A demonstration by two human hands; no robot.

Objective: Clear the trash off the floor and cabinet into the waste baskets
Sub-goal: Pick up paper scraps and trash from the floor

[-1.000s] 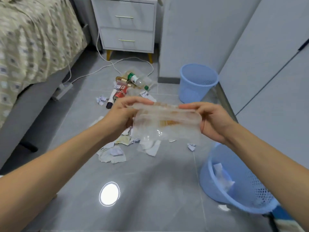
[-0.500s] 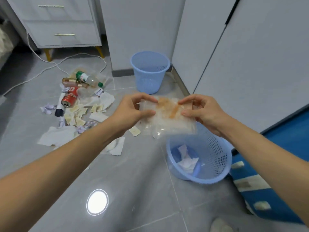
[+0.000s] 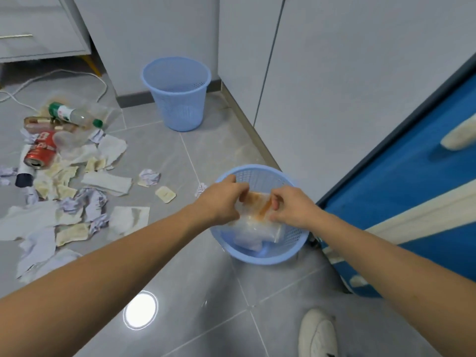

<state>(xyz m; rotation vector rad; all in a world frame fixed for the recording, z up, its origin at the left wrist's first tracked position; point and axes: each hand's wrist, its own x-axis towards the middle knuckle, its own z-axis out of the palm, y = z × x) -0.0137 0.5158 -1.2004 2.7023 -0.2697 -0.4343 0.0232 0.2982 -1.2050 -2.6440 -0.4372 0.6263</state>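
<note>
My left hand (image 3: 221, 199) and my right hand (image 3: 291, 206) both pinch a clear plastic bag (image 3: 257, 222) stained orange, held over the mouth of the near blue waste basket (image 3: 257, 257). The bag's lower part hangs inside the basket. A second blue waste basket (image 3: 177, 96) stands farther back against the white cabinet. A heap of trash lies on the grey floor at the left: a red can (image 3: 41, 153), a plastic bottle (image 3: 74, 114) with a green cap, torn paper (image 3: 108, 181) and crumpled tissue (image 3: 149, 176).
White cabinet doors (image 3: 334, 86) run along the right. A blue mat (image 3: 412, 202) lies beside the near basket. A nightstand (image 3: 38, 34) and a white cable (image 3: 64, 73) are at the top left. My white shoe (image 3: 319, 333) shows at the bottom.
Both hands carried the bag to the right and down, from above the floor to the near basket's mouth. The view swung right, away from the bed.
</note>
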